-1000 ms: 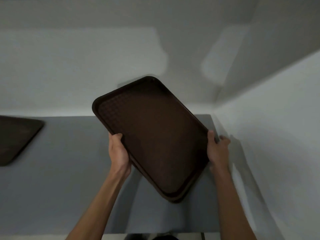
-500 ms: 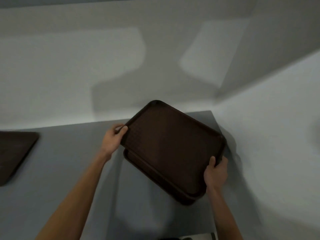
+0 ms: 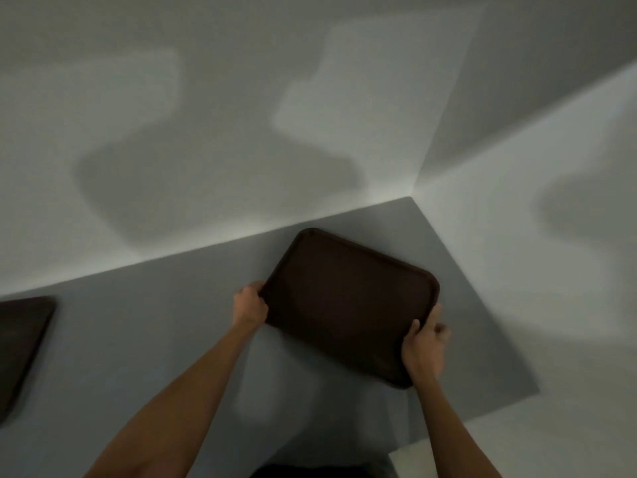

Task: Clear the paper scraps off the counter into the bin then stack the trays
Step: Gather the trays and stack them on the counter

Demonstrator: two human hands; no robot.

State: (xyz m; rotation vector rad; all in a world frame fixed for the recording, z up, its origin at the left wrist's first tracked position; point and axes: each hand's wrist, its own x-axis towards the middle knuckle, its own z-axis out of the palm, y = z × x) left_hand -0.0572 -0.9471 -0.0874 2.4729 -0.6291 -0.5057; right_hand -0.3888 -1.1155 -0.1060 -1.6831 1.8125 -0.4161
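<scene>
A: Head view. Risks from here?
B: Could land skewed if released unevenly, one side first. Could slide on toward the wall corner (image 3: 413,199) if pushed while lowering. Underside hidden, so nesting on another tray unverified. No paper scraps, no bin in view.
A: Position of dark brown tray (image 3: 348,305)?
B: On or just above the grey counter (image 3: 155,332), near the wall corner on its near side, turned at an angle. Clamped from both ends: left hand (image 3: 250,305) curled round the left corner, right hand (image 3: 424,346) gripping the near-right edge, thumb over the rim. Hands well apart, tray between.
A: Anything else?
B: Second tray (image 3: 20,339) far left of the wall corner, at frame edge, untouched.
</scene>
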